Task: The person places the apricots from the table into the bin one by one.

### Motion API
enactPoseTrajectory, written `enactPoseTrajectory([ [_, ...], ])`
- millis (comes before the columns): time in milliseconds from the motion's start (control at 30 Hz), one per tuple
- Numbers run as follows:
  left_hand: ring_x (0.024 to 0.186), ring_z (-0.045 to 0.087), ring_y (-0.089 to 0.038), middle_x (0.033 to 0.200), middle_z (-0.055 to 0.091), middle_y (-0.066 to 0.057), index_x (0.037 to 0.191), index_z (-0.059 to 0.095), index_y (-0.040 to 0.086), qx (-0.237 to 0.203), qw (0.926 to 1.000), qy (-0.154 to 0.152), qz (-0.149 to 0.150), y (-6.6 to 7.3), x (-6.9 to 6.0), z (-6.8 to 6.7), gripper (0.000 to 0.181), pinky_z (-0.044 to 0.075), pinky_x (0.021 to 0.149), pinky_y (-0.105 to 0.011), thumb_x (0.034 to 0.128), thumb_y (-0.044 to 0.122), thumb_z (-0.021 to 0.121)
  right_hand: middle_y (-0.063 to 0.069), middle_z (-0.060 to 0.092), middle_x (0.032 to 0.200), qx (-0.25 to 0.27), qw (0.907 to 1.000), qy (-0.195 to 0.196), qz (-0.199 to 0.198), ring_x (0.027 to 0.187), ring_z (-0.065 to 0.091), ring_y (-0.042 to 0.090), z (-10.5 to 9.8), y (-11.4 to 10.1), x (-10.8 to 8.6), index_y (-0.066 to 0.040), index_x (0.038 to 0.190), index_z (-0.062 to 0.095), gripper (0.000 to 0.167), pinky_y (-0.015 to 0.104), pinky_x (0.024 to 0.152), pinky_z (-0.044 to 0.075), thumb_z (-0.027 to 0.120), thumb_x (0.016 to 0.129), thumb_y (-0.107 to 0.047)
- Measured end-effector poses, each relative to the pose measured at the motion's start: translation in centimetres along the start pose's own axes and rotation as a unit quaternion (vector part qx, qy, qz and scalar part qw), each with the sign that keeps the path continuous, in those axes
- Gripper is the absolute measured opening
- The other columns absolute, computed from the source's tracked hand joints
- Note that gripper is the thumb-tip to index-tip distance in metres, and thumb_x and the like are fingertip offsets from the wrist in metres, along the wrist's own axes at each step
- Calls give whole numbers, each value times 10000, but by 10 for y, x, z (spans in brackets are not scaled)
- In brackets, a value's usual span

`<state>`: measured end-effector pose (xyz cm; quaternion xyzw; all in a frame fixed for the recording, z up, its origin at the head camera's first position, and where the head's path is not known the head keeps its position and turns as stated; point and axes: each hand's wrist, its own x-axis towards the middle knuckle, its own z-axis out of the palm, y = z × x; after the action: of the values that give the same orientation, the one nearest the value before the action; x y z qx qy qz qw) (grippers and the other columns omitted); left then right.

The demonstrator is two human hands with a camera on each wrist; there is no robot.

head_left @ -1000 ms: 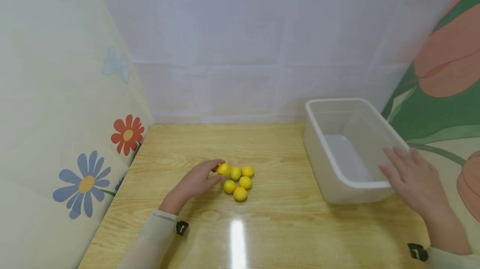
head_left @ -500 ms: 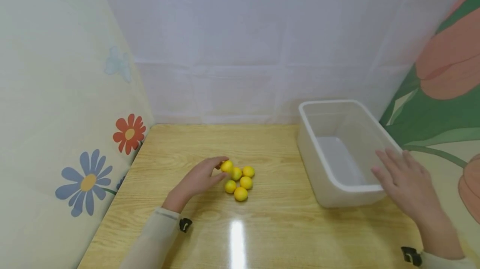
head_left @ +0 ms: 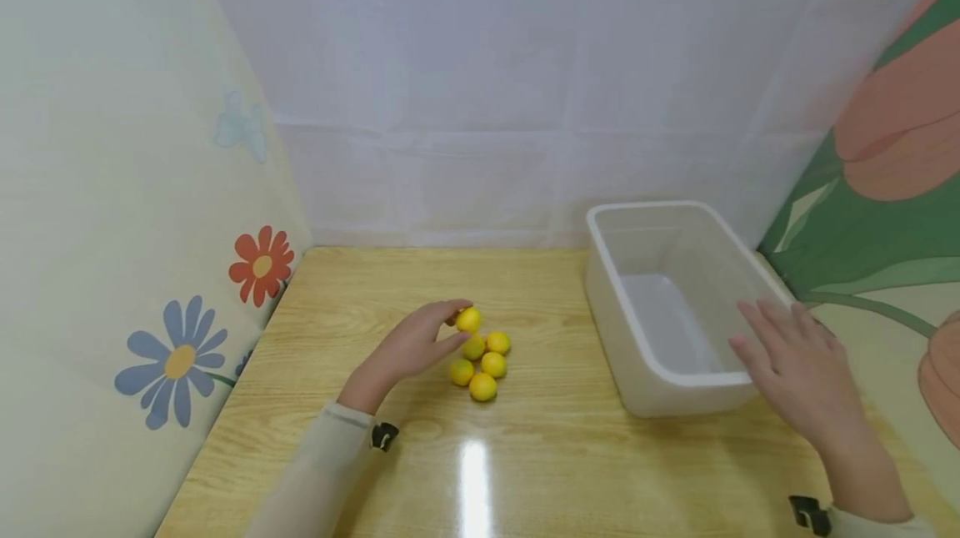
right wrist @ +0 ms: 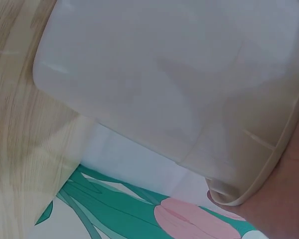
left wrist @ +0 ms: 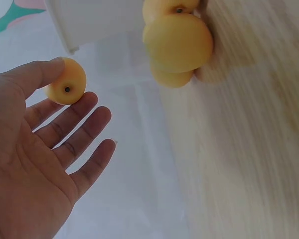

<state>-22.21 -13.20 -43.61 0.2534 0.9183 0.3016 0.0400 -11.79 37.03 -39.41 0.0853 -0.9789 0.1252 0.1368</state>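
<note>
My left hand (head_left: 420, 342) pinches a small yellow citrus fruit (head_left: 468, 320) between thumb and fingertips. In the left wrist view that fruit (left wrist: 67, 83) shows a dark stem spot; the remaining fingers spread loosely away from it. Just below the held fruit, several similar yellow citrus fruits (head_left: 483, 387) lie bunched on the table, and some overlap near the top of the left wrist view. On the right, my right hand (head_left: 806, 384) lies with straight fingers against the near right corner of a white plastic bin (head_left: 611, 304). Part of that hand's contact with the rim is hidden.
The wooden table (head_left: 555, 455) meets a white cloth backdrop (head_left: 450, 104) behind. Flower-patterned walls stand left and right. The bin's inside shows a bare floor, and a stretch of tabletop separates it from the fruits.
My left hand has lifted one fruit up and to the right, off the edge of the cluster. The bin has slid left toward the fruits, and my right hand has moved left with it.
</note>
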Motion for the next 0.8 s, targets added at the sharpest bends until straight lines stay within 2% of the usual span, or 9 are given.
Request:
enactPoseTrajectory([
  [200, 1182, 580, -211, 1374, 605, -26, 1494, 488, 155, 56, 9999, 28, 159, 7, 7, -3, 532, 496, 1009, -453, 1022, 365, 615, 282, 328, 1578, -29, 10000, 69, -35, 1487, 105, 547, 3, -4, 1, -107, 1577, 345, 564, 801, 1037, 140, 405, 1088, -379],
  [400, 1173, 588, -209, 1383, 604, -32, 1489, 491, 140, 127, 9992, 83, 360, 15, 13, -6, 523, 496, 1009, -449, 1024, 346, 615, 278, 299, 1594, 18, 10000, 41, -13, 1508, 46, 519, 5, -9, 1, -102, 1581, 333, 569, 775, 1091, 86, 393, 1091, -385],
  [600, 1174, 584, -206, 1388, 599, -31, 1492, 486, 130, 89, 9989, 70, 452, 25, 19, -9, 527, 494, 1008, -443, 1026, 342, 612, 284, 334, 1574, -30, 9999, 143, -35, 1494, 92, 538, 7, -14, 2, -85, 1554, 378, 558, 751, 1093, 117, 404, 1087, -389],
  [800, 1163, 593, -196, 1381, 606, -27, 1475, 506, 121, 92, 9984, 107, 554, 33, 26, -10, 512, 498, 1002, -431, 1023, 335, 620, 279, 299, 1594, 5, 10000, 78, 12, 1495, 74, 542, 7, -21, 1, -91, 1573, 347, 571, 760, 1080, 114, 385, 1091, -395],
])
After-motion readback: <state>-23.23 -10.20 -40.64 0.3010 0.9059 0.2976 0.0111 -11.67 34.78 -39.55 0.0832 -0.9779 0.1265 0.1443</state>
